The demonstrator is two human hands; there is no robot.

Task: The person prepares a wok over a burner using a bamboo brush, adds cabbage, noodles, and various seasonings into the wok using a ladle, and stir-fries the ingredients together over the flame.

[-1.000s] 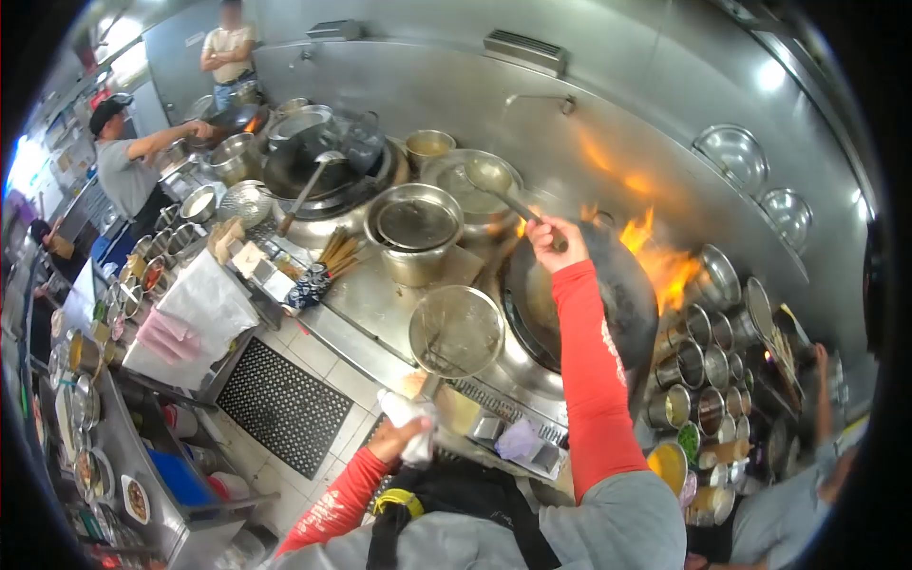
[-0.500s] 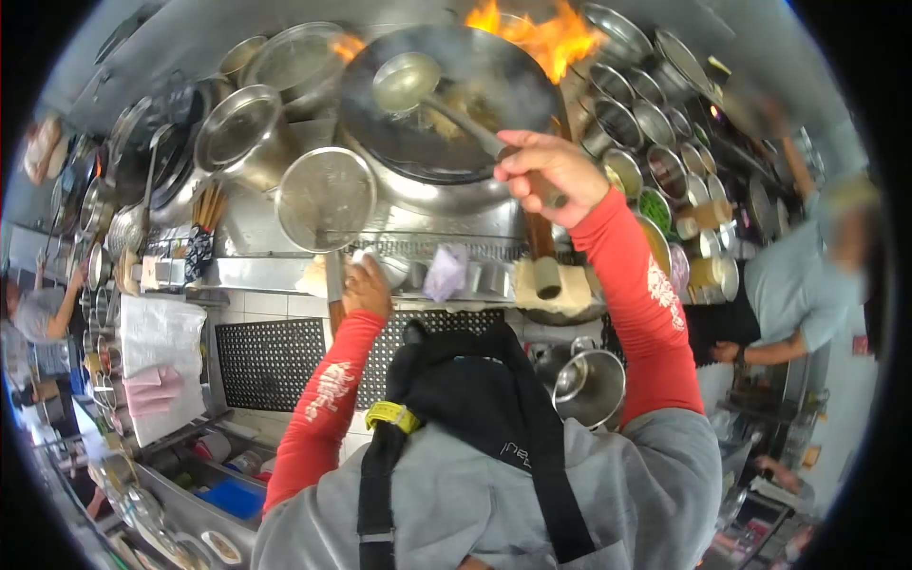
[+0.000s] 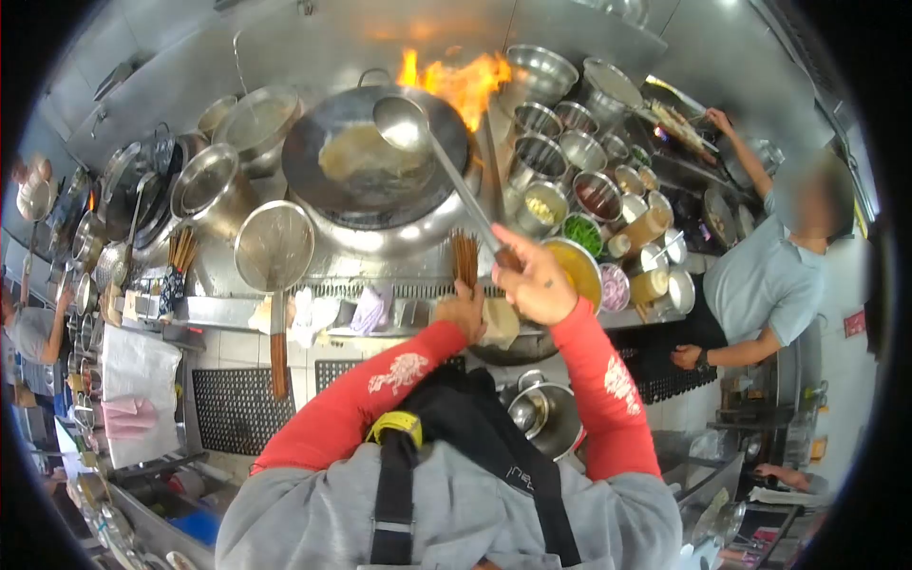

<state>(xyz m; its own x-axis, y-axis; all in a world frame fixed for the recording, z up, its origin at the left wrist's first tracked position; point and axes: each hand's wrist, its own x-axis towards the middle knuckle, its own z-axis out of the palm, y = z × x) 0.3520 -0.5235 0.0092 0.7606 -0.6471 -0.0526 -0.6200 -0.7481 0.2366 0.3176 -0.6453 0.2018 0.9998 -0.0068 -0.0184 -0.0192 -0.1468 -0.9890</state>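
The wok [image 3: 408, 209] sits over its burner at the back of the counter, a brownish pool of liquid [image 3: 361, 157] spread across its middle, more plainly visible than half a second ago; flames [image 3: 461, 85] stand beyond its far right rim, as they did then. The ladle [image 3: 460, 180] slants over the wok, its bowl now above the far right part, where half a second ago it was toward the far left and a second ago out over the neighbouring pot [image 3: 255, 126]. The round strainer [image 3: 274, 249] lies left of the wok, its wooden handle [image 3: 278, 356] bare and jutting past the counter edge; in both earlier frames the left hand was at that handle. The right hand [image 3: 537, 280] keeps the ladle, fingers curled round the end of its grip. The left hand [image 3: 463, 309] has crossed to the right and is now closed round the near end of a bamboo brush [image 3: 465, 256], bristles pointing toward the wok, just short of its burner. The white cloth [image 3: 313, 318], under the left hand half a second ago, now lies beside the strainer's handle, with the purple cloth [image 3: 372, 306] near it.
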